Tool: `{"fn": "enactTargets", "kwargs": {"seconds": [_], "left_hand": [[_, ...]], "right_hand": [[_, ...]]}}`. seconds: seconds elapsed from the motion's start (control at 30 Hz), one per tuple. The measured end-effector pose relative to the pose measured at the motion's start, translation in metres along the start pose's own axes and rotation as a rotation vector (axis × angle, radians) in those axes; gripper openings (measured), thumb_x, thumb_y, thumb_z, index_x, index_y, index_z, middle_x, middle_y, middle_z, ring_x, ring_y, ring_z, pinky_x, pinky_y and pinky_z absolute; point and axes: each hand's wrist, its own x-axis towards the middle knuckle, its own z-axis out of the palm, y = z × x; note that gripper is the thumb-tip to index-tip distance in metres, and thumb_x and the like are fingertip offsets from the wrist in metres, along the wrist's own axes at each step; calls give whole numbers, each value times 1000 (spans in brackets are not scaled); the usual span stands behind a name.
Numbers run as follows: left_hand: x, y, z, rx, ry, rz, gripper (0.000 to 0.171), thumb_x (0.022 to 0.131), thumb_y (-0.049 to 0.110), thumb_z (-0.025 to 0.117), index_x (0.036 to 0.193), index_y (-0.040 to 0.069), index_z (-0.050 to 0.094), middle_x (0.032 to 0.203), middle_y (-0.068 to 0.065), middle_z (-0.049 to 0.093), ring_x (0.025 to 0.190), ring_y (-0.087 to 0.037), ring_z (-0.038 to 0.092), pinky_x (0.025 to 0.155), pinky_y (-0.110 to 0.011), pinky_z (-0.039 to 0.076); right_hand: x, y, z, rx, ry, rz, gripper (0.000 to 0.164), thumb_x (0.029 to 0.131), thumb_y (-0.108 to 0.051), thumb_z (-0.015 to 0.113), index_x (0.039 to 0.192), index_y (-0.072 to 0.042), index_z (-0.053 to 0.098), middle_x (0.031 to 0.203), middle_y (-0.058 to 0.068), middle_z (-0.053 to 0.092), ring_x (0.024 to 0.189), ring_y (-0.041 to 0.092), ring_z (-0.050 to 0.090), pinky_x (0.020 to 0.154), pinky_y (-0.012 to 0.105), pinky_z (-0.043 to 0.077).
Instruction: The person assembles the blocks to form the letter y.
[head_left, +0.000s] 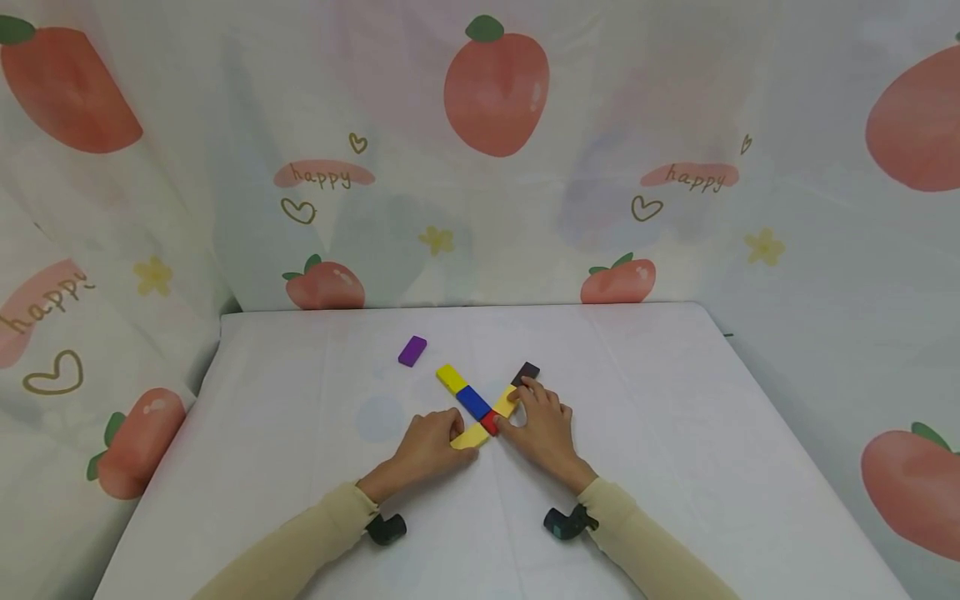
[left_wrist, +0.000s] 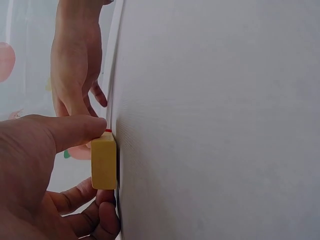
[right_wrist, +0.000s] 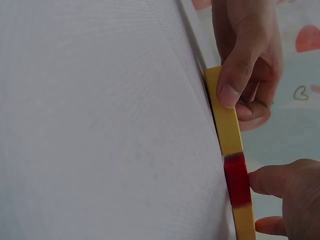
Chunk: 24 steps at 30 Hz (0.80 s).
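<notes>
Flat coloured blocks form a crossed shape on the table. My left hand [head_left: 433,442] pinches the pale yellow block [head_left: 470,437] at the lower left, thumb on its near side and fingers behind it. That block's end abuts the red block [right_wrist: 237,180] at the crossing. With its thumb, my right hand [head_left: 546,423] touches the red block. Its other fingertips rest on a second pale yellow block [head_left: 505,403] and near the dark block [head_left: 527,372] at the upper right. Up and left from the red one run a blue block [head_left: 474,403] and a bright yellow block [head_left: 452,379].
A purple block [head_left: 412,351] lies apart, behind and left of the crossed row. The white table [head_left: 675,433] backs onto a patterned cloth [head_left: 495,225]. Dark wrist cameras hang below both sleeves, close to the tabletop.
</notes>
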Motion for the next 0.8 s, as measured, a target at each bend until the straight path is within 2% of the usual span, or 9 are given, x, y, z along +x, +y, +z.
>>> {"fn": "enactTargets", "kwargs": {"seconds": [0.13,0.3,0.53,0.67,0.8], "left_hand": [[0,2,1,23,10,10,35,78,41,80,87,16,57,69,8,53,66,-10,47,77,-34,32],[1,4,4,26,11,4,35,78,41,80,86,16,57,68,7,53,66,-11,48,78,-37,33],[1,4,6,34,6,10,37,81,44,76,96,14,60,69,7,52,65,-10,46,78,-35,34],[0,2,1,-8,-37,-15,34,83,38,74,106,16,62,73,8,54,67,-11,48,75,-33,35],[-1,0,-5,-51,-104,-28,39,82,34,76,116,17,64,81,8,57,75,-12,50,75,-32,38]], "right_hand": [[0,0,0,6,2,-4,45,84,-46,72,115,-16,63,153,10,42,134,39,40,99,59,30],[-1,-1,-1,11,4,-6,44,84,-46,72,115,-16,63,152,10,42,134,39,40,99,59,29],[-1,0,0,7,5,-5,44,84,-45,71,115,-15,63,152,10,42,134,39,40,100,60,29],[0,1,1,5,0,-3,44,84,-46,71,115,-16,63,153,10,41,134,39,40,100,59,29],[0,2,1,3,3,-11,45,84,-47,71,115,-15,63,153,10,41,134,39,40,100,60,29]]}}
